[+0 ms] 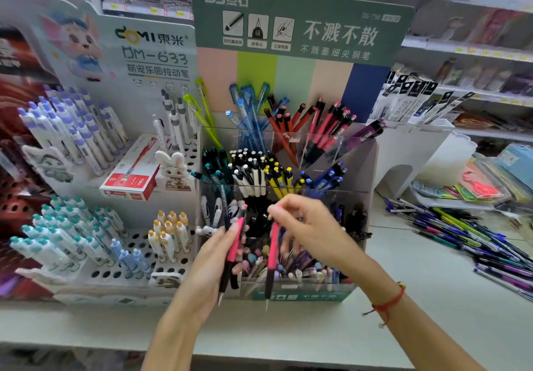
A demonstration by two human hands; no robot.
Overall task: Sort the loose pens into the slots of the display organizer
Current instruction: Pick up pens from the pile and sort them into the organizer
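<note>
Pink and black, two pens sit in the person's hands at the lower centre of the frame. The left hand (215,258) curls its fingers and thumb round one pink pen (233,252), holding it nearly upright with the tip pointing down. The right hand (305,226) pinches the upper end of a second pink pen (272,258) between thumb and fingertips, so that it hangs tip down just in front of the display organizer (357,168); its other fingers are blurred. A red string bracelet (388,304) circles the right wrist.

The clear organizer stands in the middle of the frame under a green header card (302,21). Its slots hold grouped pens: blue ones (248,111) and red ones (314,125) in the back row, white ones (249,171) and yellow ones (281,177) in the middle, pastel ones low in front.

A heap of loose pens (467,240) lies on the white counter (403,327) at the right of the frame, well apart from both hands. At the left stands a white perforated rack (138,243) of teal-capped and purple-capped pens, with a red and white box (132,174) resting on it.
</note>
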